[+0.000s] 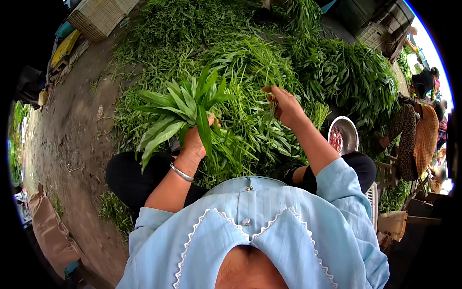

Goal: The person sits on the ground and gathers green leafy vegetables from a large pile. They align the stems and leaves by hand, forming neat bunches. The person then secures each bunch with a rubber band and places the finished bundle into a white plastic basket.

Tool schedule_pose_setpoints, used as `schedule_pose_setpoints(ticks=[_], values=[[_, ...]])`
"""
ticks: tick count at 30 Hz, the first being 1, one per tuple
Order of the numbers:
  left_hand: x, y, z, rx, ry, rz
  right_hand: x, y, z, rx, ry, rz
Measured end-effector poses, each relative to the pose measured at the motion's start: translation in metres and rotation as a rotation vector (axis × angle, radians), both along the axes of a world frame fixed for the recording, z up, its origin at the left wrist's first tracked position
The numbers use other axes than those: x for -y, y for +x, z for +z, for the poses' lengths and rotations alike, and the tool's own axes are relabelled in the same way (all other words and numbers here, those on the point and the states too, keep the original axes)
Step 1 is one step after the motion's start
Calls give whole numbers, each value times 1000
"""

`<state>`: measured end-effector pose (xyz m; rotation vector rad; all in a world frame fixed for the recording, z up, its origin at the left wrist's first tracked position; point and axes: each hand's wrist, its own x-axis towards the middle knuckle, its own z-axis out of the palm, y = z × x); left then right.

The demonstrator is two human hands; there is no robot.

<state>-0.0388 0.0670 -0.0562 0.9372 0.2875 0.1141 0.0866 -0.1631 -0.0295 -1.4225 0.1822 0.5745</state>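
Note:
My left hand (pixel 195 141), with a silver bangle on its wrist, is closed around a bunch of leafy green stalks (pixel 182 103); the long leaves fan out up and to the left. Over the heap of cut greens (pixel 249 72) in front of me is my right hand (pixel 286 106). Its thumb and fingers are bent close together near some thin stems, and whether they grip one cannot be made out. The heap spreads between and beyond my knees.
A metal bowl (pixel 348 135) with small red and white items stands by my right knee. Bundled greens (pixel 353 76) lie at the right, near a seated person (pixel 426 139). A wicker basket (pixel 94 20) and plastic crates (pixel 373 36) stand farther off. Bare ground (pixel 79 144) runs along the left.

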Motion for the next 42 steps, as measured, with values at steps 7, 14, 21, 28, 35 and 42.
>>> schedule_pose_setpoints(ticks=[7, 14, 21, 28, 35, 42], values=[[15, -4, 10, -131, -267, -31, -33, -6, -11, -151, 643, -342], [24, 11, 20, 26, -227, -114, -76, -65, -18, -212, 673, -334], [19, 14, -19, 6, 143, -136, -37, -54, -48, -135, 311, 42], [-45, -11, -59, 206, 893, -179, 89, -32, -188, 222, -745, 55], [-29, -4, -50, -61, 1002, -194, -2, -74, -217, 12, -1277, 663], [-19, 14, -28, 86, 357, -121, -18, 22, -188, 650, -1041, 334]])
